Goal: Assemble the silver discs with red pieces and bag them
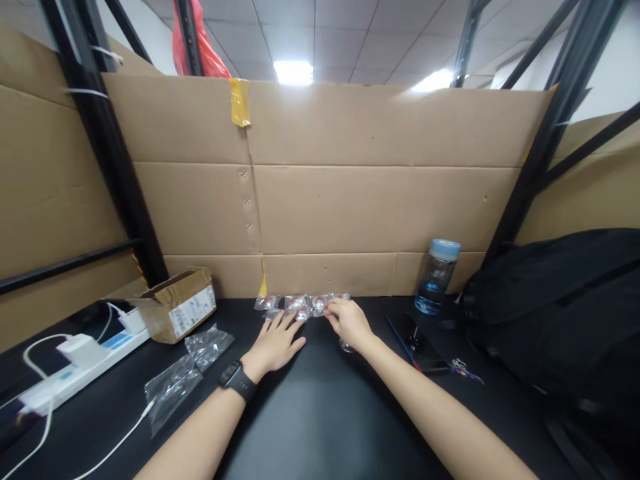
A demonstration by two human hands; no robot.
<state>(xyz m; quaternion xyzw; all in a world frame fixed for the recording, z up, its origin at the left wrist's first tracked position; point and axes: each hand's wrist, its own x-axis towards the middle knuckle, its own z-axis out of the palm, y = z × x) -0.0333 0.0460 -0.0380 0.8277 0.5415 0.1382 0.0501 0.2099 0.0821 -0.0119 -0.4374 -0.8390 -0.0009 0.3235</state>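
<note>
Several small clear plastic packets [296, 303], with round silvery and red contents too small to name, lie in a row along the foot of the cardboard wall. My left hand [275, 343], wearing a dark watch [237, 380], rests palm down with fingers spread, fingertips at the near packets. My right hand [350, 323] is closed in a pinch at the edge of a small clear packet [319, 305] near the row's right end; the fingertips partly hide it. A round, clear item [346, 346] shows beneath my right wrist, mostly hidden.
An opened cardboard box [175, 307], empty-looking plastic bags [175, 387] and a white power strip [85, 370] with cables lie left. To the right are a water bottle [437, 277], a dark phone [417, 343] and a black backpack [560, 327]. A cardboard wall [325, 207] closes the back.
</note>
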